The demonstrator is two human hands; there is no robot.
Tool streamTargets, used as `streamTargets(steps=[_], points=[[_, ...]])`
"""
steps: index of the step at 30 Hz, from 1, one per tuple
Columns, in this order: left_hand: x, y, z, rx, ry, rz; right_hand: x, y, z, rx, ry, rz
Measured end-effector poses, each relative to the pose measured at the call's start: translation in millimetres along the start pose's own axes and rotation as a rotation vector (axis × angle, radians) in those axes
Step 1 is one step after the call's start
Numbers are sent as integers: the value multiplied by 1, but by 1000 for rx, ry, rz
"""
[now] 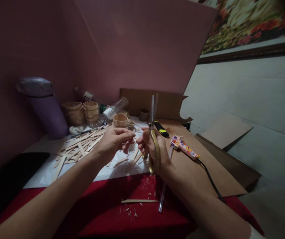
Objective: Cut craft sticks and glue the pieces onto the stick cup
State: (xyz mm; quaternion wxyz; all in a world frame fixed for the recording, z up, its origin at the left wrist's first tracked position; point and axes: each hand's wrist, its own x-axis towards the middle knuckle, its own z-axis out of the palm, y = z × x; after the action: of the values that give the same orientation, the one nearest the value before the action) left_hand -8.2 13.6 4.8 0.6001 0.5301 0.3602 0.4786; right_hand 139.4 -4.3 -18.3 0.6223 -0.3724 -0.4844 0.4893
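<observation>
Gleaming gold-looped scissors [155,142] in right fingers [146,136]

No readable text; white label [109,113] on clear plastic bottle [120,105] too blurred.

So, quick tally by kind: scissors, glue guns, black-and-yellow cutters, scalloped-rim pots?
Scissors: 1
Glue gun: 1
Black-and-yellow cutter: 1
Scalloped-rim pots: 3
Total: 6
</observation>
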Motion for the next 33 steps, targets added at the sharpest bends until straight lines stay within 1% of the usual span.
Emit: streamTargets(steps=[2,4,6,8,11,16,20,24,33], points=[[0,7,-2,-50,65,55,-3,-3,0,-50,-99,61],[-1,13,-5,-82,100,102,-9,-5,2,-98,-198,89],[-2,16,-6,-96,100,149,-15,-6,4,-126,-274,107],[-2,18,-7,-97,78,178,-20,-7,7,-147,-318,129],[-3,20,-7,-88,56,180,-24,-11,9,-187,-365,141],[-3,21,-8,-89,81,152,-22,-16,11,-214,-362,123],[-3,21,-9,-87,58,148,-21,-11,10,-190,-373,141],[-3,21,-11,-66,70,141,-21,-5,7,-169,-386,142],[-2,21,-14,-53,66,120,-22,-5,7,-195,-396,125]])
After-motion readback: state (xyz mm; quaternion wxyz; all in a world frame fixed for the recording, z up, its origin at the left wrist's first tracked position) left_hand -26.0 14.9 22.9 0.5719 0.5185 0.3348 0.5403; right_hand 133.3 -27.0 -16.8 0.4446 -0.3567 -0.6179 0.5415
